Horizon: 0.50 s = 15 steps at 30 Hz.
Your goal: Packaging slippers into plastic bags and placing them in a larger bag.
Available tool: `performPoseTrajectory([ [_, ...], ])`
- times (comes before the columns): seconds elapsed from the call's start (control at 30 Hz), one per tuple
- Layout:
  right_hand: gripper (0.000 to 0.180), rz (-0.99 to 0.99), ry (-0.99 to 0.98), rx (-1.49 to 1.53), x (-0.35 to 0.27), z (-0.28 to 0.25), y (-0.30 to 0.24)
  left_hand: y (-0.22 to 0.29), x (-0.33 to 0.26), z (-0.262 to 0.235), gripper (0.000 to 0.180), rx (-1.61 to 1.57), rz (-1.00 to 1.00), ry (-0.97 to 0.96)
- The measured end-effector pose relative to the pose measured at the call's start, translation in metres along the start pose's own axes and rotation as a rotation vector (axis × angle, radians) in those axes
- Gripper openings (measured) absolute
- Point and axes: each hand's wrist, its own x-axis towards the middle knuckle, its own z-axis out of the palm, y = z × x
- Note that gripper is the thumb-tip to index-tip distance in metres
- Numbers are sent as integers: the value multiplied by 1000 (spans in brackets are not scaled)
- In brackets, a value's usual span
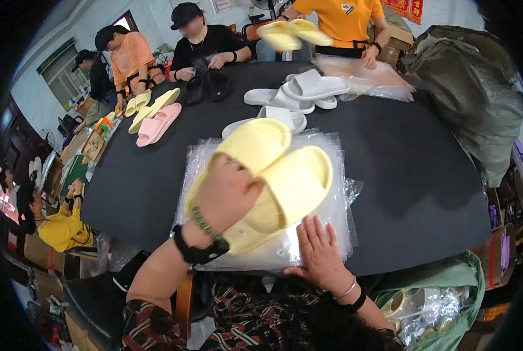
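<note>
A pair of pale yellow slide sandals (273, 175) sits stacked side by side above a pile of clear plastic bags (331, 222) on the black desk (413, 175). The left hand (226, 196) grips the pair from the near side, fingers curled over the sandals. The right hand (317, 248) lies flat with fingers spread, pressing on the bags. White slides (299, 93) lie farther back, pink slides (159, 124) to the left.

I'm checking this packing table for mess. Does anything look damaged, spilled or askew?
Nothing stands out. The left hand holds a pair of yellow slippers over the stack of clear bags, the right hand lies flat on it, and the slippers look intact.
</note>
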Motion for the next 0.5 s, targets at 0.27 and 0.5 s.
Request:
performPoseTrajectory([
  [0.27,106,-7,16,17,2,2,-7,-3,33,107,31,68,-108,-284],
  [0.5,104,-34,-7,32,4,-5,-1,-31,19,107,36,91,-209,-365],
])
